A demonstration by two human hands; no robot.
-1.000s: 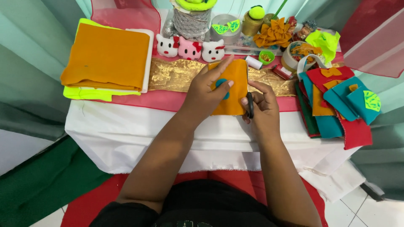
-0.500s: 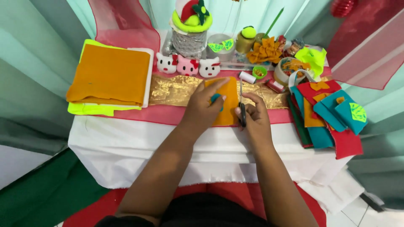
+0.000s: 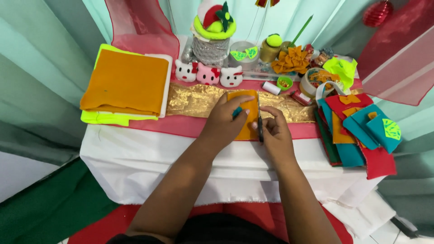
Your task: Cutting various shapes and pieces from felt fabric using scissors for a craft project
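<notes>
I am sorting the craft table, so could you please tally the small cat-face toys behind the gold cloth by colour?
White cat-face toys: 2 (the other at)
Pink cat-face toy: 1
Total: 3

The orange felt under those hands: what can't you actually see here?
Head view only:
- Orange felt: its left part is hidden under the left hand.
- Scissors: the handles are hidden in the right hand.
- Teal piece: mostly covered by the left fingers.
- Small tub: contents too small to tell.
</notes>
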